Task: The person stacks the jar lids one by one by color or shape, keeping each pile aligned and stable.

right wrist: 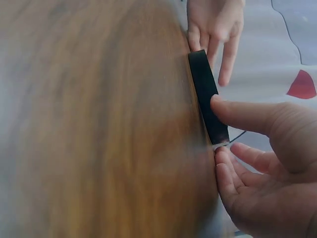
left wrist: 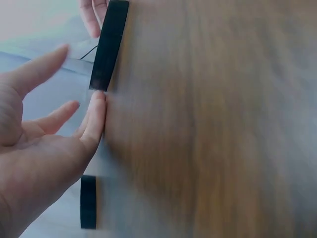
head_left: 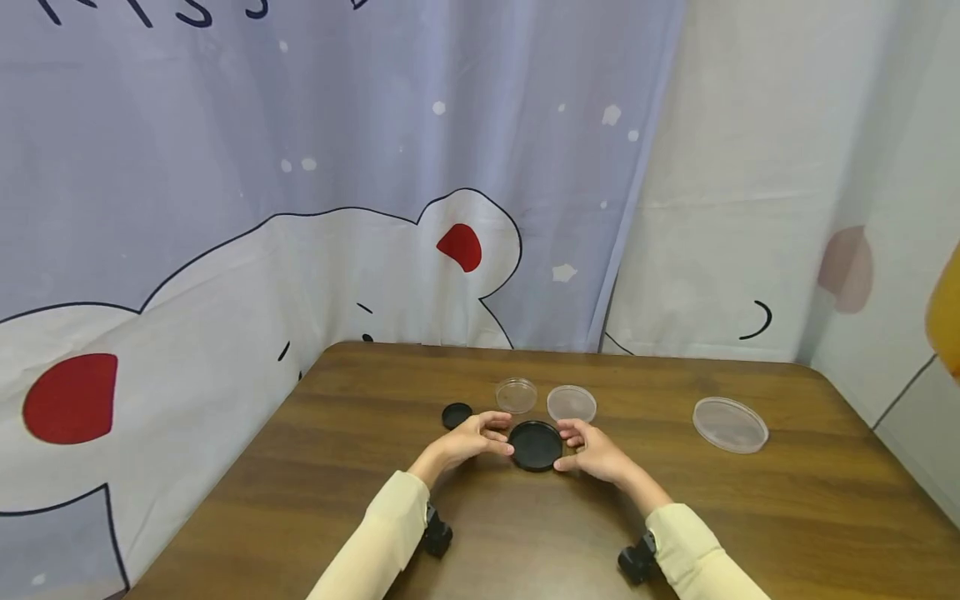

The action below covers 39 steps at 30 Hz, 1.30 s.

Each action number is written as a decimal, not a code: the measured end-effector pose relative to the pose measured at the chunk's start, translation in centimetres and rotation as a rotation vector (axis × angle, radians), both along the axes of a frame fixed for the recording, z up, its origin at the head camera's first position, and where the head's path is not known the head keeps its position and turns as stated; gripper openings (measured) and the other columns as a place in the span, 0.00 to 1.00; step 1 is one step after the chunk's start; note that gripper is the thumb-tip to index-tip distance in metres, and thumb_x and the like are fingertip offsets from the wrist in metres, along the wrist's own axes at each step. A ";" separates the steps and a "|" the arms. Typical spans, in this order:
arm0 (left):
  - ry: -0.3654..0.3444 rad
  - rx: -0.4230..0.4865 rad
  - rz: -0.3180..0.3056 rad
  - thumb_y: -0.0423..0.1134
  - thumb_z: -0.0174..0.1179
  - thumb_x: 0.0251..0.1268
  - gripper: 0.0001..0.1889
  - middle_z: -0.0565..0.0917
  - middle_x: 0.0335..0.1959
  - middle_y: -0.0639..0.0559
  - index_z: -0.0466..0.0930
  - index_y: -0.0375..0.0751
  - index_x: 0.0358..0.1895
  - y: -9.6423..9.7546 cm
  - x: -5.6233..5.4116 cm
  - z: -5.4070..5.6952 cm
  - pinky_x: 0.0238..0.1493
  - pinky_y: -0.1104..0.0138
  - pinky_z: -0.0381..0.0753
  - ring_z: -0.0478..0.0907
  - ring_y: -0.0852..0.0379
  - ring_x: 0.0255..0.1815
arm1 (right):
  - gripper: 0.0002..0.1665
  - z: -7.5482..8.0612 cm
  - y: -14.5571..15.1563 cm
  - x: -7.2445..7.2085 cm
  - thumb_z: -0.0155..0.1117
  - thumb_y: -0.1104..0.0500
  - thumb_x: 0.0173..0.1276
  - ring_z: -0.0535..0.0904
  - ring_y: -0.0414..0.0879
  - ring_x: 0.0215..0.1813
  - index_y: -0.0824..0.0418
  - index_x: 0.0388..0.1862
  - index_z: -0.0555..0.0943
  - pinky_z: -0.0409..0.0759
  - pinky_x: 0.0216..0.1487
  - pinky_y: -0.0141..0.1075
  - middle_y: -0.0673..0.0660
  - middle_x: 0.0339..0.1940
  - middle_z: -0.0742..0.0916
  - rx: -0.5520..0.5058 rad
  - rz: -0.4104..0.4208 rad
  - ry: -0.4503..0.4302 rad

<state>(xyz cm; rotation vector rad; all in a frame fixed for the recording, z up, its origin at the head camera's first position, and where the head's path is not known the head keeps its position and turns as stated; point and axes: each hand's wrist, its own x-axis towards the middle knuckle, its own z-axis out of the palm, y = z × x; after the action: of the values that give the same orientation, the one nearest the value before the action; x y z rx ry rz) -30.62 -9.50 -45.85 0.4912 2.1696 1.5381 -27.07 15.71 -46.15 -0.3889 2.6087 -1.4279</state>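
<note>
A shallow black round dish (head_left: 536,447) with a raised rim lies flat on the wooden table between both hands. At its left side is the left hand (head_left: 474,440); its lower fingertips touch the rim, while the thumb stands apart in the left wrist view. On the other side, the right hand (head_left: 594,454) holds the rim between thumb and fingers. In the right wrist view that thumb (right wrist: 247,116) lies against the dish's side. Just behind the left hand sits a smaller black round dish (head_left: 457,415).
Two clear round dishes (head_left: 516,395) (head_left: 572,404) stand behind the black dish. A larger clear round dish (head_left: 731,425) lies farther right. The table (head_left: 337,500) ends at a printed curtain (head_left: 420,133) at the back. Each wrist carries a small black camera (head_left: 437,532).
</note>
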 end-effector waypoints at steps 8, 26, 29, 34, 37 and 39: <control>0.140 0.008 0.031 0.40 0.59 0.69 0.34 0.64 0.70 0.27 0.57 0.30 0.73 -1.9 1.3 1.3 0.65 0.48 0.72 0.67 0.32 0.69 | 0.27 0.6 0.5 0.3 0.64 0.66 0.65 0.81 0.63 0.58 0.71 0.63 0.74 0.79 0.58 0.48 0.70 0.58 0.82 0.042 -0.042 0.204; 0.283 0.128 0.448 0.28 0.64 0.60 0.25 0.75 0.61 0.36 0.74 0.33 0.62 -7.2 -1.1 4.1 0.46 0.72 0.78 0.80 0.66 0.39 | 0.20 3.0 -4.9 -2.5 0.65 0.65 0.66 0.83 0.58 0.55 0.70 0.56 0.79 0.81 0.56 0.44 0.68 0.50 0.87 -0.196 -0.129 0.332; 0.266 0.125 0.463 0.28 0.64 0.59 0.27 0.73 0.63 0.35 0.72 0.34 0.64 -7.8 -1.9 4.6 0.48 0.71 0.79 0.79 0.68 0.38 | 0.17 3.7 -7.3 -3.6 0.64 0.66 0.66 0.83 0.57 0.54 0.68 0.54 0.81 0.81 0.56 0.41 0.66 0.49 0.87 -0.319 -0.187 0.295; 0.216 0.153 0.510 0.24 0.63 0.57 0.28 0.75 0.61 0.36 0.73 0.34 0.64 -7.3 -3.0 3.8 0.51 0.61 0.80 0.80 0.69 0.36 | 0.16 4.0 -10.6 -4.6 0.61 0.68 0.68 0.83 0.55 0.54 0.66 0.54 0.82 0.80 0.56 0.37 0.65 0.49 0.88 -0.474 -0.281 0.204; 0.184 0.185 0.570 0.24 0.62 0.57 0.27 0.77 0.60 0.37 0.75 0.35 0.63 -6.4 -3.5 2.6 0.50 0.60 0.78 0.81 0.69 0.35 | 0.16 3.8 -12.3 -4.6 0.60 0.68 0.68 0.83 0.56 0.54 0.66 0.54 0.82 0.80 0.56 0.40 0.65 0.51 0.87 -0.464 -0.269 0.169; 0.160 0.215 0.598 0.25 0.62 0.58 0.27 0.77 0.61 0.37 0.74 0.35 0.63 -5.8 -3.8 2.1 0.51 0.61 0.77 0.81 0.69 0.35 | 0.16 3.5 -13.1 -4.7 0.60 0.67 0.68 0.83 0.56 0.53 0.66 0.54 0.82 0.81 0.55 0.42 0.65 0.50 0.87 -0.441 -0.260 0.162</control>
<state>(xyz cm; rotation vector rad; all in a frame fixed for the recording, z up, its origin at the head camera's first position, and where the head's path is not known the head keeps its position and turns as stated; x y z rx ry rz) -34.44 -15.32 -43.75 0.0142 2.4210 2.1185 -31.75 2.61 -42.66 -0.2228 2.5193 -2.1529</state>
